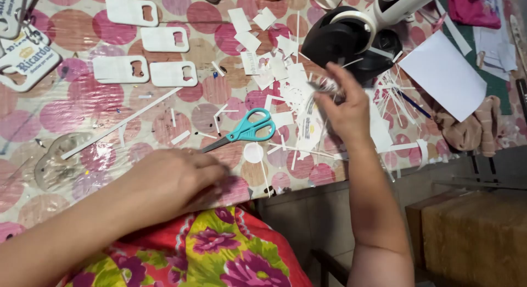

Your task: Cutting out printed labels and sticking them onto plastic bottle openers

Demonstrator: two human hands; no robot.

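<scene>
My left hand (175,180) lies palm down on the near edge of the table, fingers curled toward the table; whether it holds anything is hidden. My right hand (343,103) is raised over a heap of white paper scraps (285,73) and pinches a printed paper piece (310,122) that hangs below the fingers. Teal-handled scissors (244,132) lie closed on the table between my two hands. Several white bottle-opener-shaped blanks (144,70) lie in rows at the upper left.
The table carries a pink-dotted cloth (82,108) under clear plastic. A black and white machine (351,37) stands behind the scraps. A white sheet (442,73), a beige cloth (472,127) and a brown box (472,237) are at right.
</scene>
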